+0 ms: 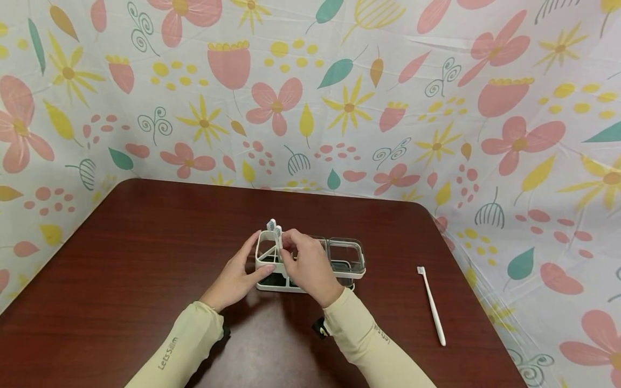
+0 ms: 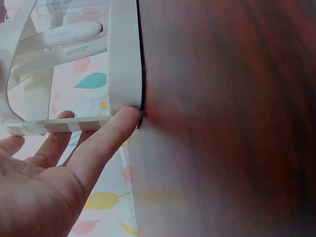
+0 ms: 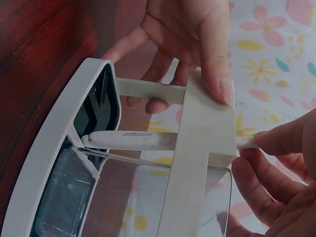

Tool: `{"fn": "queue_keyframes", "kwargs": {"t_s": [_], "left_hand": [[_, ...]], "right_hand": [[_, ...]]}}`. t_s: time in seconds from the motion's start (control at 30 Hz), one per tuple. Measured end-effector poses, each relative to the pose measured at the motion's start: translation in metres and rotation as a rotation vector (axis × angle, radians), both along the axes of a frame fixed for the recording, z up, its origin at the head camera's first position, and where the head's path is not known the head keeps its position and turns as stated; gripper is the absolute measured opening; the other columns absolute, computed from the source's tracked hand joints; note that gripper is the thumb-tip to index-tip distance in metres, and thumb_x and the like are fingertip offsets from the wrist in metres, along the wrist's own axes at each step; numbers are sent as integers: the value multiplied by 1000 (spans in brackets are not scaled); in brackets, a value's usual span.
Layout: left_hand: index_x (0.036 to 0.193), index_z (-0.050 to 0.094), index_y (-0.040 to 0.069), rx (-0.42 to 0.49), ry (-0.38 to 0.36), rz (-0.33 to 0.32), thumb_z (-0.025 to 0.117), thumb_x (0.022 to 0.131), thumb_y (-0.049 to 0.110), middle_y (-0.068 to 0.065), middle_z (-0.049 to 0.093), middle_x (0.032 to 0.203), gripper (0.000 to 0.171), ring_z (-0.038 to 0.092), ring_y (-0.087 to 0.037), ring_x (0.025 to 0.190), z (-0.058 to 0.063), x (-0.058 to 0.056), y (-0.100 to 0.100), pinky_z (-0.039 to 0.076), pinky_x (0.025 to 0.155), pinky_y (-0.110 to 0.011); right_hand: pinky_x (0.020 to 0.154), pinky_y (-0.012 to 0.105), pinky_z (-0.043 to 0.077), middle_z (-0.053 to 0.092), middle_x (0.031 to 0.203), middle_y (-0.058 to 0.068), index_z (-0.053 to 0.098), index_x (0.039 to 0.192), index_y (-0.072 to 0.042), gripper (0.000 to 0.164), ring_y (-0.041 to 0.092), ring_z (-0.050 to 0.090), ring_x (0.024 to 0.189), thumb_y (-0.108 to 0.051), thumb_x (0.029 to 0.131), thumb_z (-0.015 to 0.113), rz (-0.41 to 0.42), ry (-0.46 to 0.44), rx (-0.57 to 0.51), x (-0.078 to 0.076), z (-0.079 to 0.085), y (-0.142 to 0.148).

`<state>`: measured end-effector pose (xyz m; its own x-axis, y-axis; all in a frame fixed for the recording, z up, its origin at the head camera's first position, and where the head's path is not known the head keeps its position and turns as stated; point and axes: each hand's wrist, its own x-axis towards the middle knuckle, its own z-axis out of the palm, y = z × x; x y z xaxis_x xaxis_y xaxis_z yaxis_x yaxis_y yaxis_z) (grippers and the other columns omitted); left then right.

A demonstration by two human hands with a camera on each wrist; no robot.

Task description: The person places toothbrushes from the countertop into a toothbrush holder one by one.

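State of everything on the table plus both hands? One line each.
Toothbrush holder: upright on the table.
Held toothbrush: in the holder, bristle end up.
Second toothbrush: in the holder, bristle end up.
Loose toothbrush: lying on the table, apart from the holder.
Right-end clear cup: in the holder; which way up, unclear.
Left hand: gripping the holder.
Right hand: pinching the held toothbrush.

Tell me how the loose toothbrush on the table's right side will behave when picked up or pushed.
The loose toothbrush looks stiff, its handle lying straight. Being slim, it is probably light. A sideways push may slide or roll it, since the tabletop looks smooth and glossy.
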<state>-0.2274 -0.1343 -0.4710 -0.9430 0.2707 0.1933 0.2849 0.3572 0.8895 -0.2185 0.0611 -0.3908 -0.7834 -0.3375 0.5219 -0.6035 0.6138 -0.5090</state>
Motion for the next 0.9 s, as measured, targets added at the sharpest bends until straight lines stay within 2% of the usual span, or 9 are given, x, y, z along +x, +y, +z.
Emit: {"fn": "queue_keyframes", "kwargs": {"t_s": [0.2,0.4,0.57,0.9], "left_hand": [[159,19,24,-6,7,-1,71,92,43,-12,41,150,87,49,-31,127,0,-1,0,38,99,-59],[159,20,23,-4,2,1,70,92,43,-12,44,148,86,50,-29,125,1,0,0,39,99,-58],[159,20,28,-3,-7,1,70,92,42,-12,44,148,84,50,-28,125,2,0,0,39,99,-57],[159,19,28,-24,-7,5,70,92,43,-10,41,151,85,48,-30,128,2,0,0,38,101,-58]], "right_hand": [[66,29,52,67,83,0,68,96,-7,13,12,62,76,1,86,72,-9,13,21,-1,-3,-1],[66,29,52,67,82,0,68,95,-7,13,13,63,76,1,85,73,-19,26,34,-3,-4,-2],[66,29,52,68,82,0,67,94,-7,13,14,63,76,1,86,73,-29,26,50,-3,-5,-2],[66,29,52,70,82,1,68,91,-7,11,16,64,76,-1,85,75,-43,51,77,-5,-6,-3]]}}
